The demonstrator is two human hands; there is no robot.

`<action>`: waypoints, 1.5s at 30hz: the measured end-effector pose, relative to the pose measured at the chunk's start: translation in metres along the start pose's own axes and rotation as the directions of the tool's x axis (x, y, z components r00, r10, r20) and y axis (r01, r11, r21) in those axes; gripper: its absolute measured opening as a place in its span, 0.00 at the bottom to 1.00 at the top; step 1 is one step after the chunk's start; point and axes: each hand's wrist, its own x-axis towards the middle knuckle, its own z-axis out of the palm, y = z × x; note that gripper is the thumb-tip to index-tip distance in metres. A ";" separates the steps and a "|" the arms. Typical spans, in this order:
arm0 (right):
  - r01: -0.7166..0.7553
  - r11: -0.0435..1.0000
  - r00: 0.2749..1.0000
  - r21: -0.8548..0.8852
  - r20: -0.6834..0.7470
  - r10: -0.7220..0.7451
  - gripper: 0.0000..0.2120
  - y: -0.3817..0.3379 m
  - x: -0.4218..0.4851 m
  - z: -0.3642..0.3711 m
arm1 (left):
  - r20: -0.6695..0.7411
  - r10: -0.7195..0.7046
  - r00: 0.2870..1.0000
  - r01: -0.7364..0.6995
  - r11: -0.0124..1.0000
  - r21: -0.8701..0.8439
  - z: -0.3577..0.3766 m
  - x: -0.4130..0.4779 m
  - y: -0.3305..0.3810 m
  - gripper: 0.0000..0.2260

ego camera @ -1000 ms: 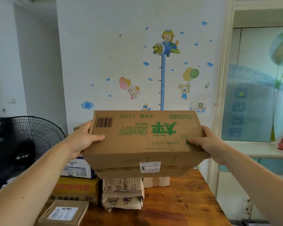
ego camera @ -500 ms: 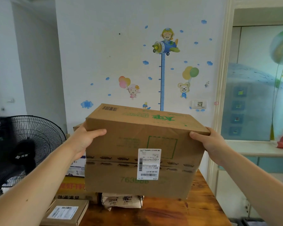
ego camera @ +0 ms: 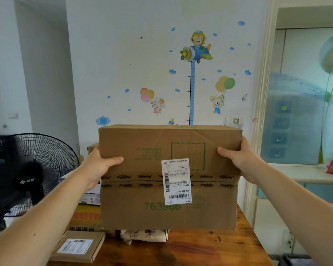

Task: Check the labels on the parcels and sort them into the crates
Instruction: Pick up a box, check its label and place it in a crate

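Note:
A large brown cardboard parcel [ego camera: 142, 189] is held up in the air in front of me, its taped face toward the camera. A white shipping label [ego camera: 176, 181] with barcodes sits on that face, right of centre, and green digits are printed below it. My left hand [ego camera: 99, 166] grips the parcel's left edge, thumb across the front. My right hand [ego camera: 236, 160] grips the right edge the same way. No crate is in view.
Below the parcel is a wooden table [ego camera: 200, 248] with a flat labelled box [ego camera: 79, 246] at front left, a brown paper-wrapped package [ego camera: 144, 235] and stacked boxes [ego camera: 85, 217] behind. A black fan [ego camera: 31, 169] stands at left. A window sill [ego camera: 306, 171] is at right.
The parcel has been tipped toward me: its printed top turned away and the taped face with the label now faces the camera squarely. Both hands kept their grip on the sides.

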 end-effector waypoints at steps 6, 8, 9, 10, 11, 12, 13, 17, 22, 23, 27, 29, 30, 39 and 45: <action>0.017 0.999 0.996 -0.037 -0.091 -0.020 0.28 0.008 -0.001 0.003 | -0.028 -0.001 1.000 0.001 1.000 -0.018 -0.006 0.004 -0.006 0.27; 0.026 0.999 0.999 -0.023 -0.046 -0.027 0.24 0.006 -0.002 0.004 | -0.058 -0.005 0.998 0.005 1.000 -0.004 -0.006 0.007 -0.009 0.33; 0.022 1.000 1.000 -0.019 -0.003 -0.022 0.27 0.005 -0.003 0.004 | -0.063 -0.001 0.998 0.001 1.000 0.009 -0.006 0.007 -0.011 0.34; 0.020 0.999 0.999 -0.031 0.033 -0.019 0.30 0.004 -0.004 0.003 | -0.076 0.001 0.997 0.000 1.000 0.010 -0.006 0.007 -0.013 0.34; 0.024 0.998 0.998 -0.057 0.059 -0.021 0.32 0.003 -0.005 0.003 | -0.093 0.006 0.996 -0.005 1.000 0.003 -0.005 0.007 -0.016 0.33; 0.030 0.996 0.997 -0.086 0.075 -0.023 0.33 0.003 -0.006 0.003 | -0.115 0.010 0.993 -0.011 1.000 0.000 -0.005 0.007 -0.018 0.32; 0.038 0.994 0.996 -0.107 0.082 -0.030 0.32 0.003 -0.007 0.003 | -0.128 0.018 0.992 -0.019 1.000 -0.003 -0.005 0.008 -0.020 0.31; 0.070 0.987 0.997 -0.142 0.048 -0.064 0.21 0.007 -0.009 0.006 | -0.215 0.032 0.976 -0.033 0.999 0.002 -0.009 0.015 -0.024 0.30; -0.013 0.997 0.999 -0.072 0.035 0.016 0.24 0.007 -0.011 0.014 | -0.287 0.034 0.957 -0.021 0.999 0.047 -0.022 0.025 -0.027 0.34; -0.008 0.998 0.999 -0.062 0.038 0.011 0.24 0.006 -0.012 0.015 | -0.294 0.040 0.955 -0.027 0.998 0.049 -0.022 0.026 -0.026 0.34; 0.019 0.999 0.997 -0.044 0.080 -0.015 0.18 0.005 -0.013 0.015 | -0.314 0.085 0.946 -0.064 0.995 0.078 -0.024 0.026 -0.022 0.32; 0.003 1.000 0.995 -0.028 0.104 0.000 0.17 0.006 -0.010 0.017 | -0.319 0.097 0.943 -0.073 0.994 0.086 -0.024 0.025 -0.018 0.33; -0.009 1.000 0.994 -0.026 0.112 0.011 0.16 0.007 -0.009 0.018 | -0.321 0.102 0.941 -0.077 0.993 0.091 -0.025 0.024 -0.017 0.34; -0.208 0.977 0.936 -0.046 0.280 0.212 0.71 0.014 -0.009 0.021 | -0.332 0.132 0.934 -0.101 0.989 0.109 -0.034 0.024 -0.012 0.37; -0.066 0.994 0.967 -0.092 0.239 0.087 0.47 0.008 -0.018 0.027 | -0.361 0.129 0.924 -0.097 0.990 0.105 -0.037 0.024 -0.007 0.41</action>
